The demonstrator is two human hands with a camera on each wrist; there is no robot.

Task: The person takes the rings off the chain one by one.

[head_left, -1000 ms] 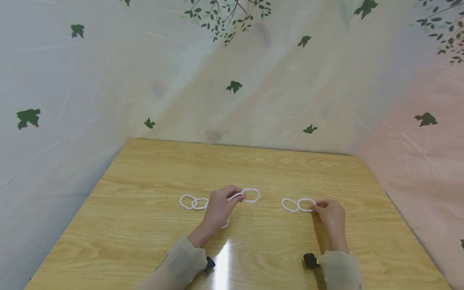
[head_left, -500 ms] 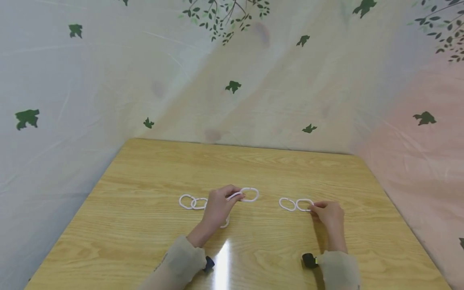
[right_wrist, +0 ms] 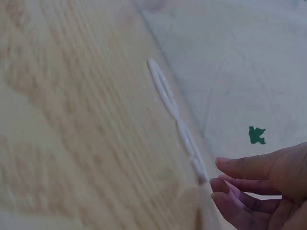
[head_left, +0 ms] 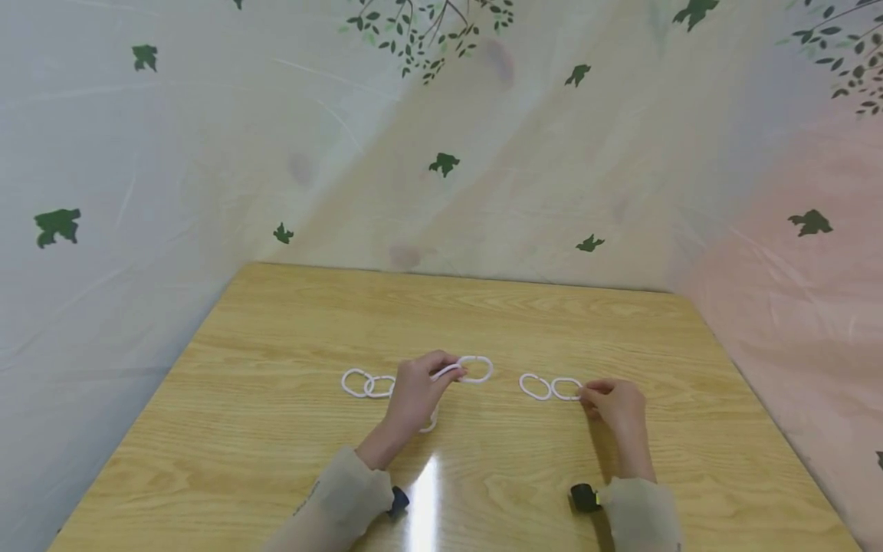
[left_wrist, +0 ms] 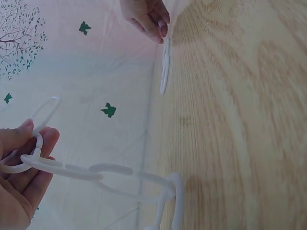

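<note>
In the head view my left hand (head_left: 416, 391) is raised at the middle of the table, pinching a white plastic chain link. Another link (head_left: 476, 369) extends to the right from its fingertips. More joined links (left_wrist: 115, 172) hang from this hand down to the table in the left wrist view. Part of that chain (head_left: 357, 382) lies to the hand's left. My right hand (head_left: 618, 406) is low over the table, its fingertips beside the end of a white link (head_left: 567, 389). Thumb and fingers are apart in the right wrist view. A second white link (head_left: 535, 387) lies end to end with it.
The wooden table (head_left: 517, 468) meets a pale cloth backdrop (head_left: 345, 192) with printed birds and leaves at its far edge. Dark devices, one on the left wrist (head_left: 398, 502) and one on the right wrist (head_left: 585, 497), stick out from the sleeves.
The two links by my right hand have slid left toward the chain, and the right hand has shifted left with them. My left hand has stayed almost still.
</note>
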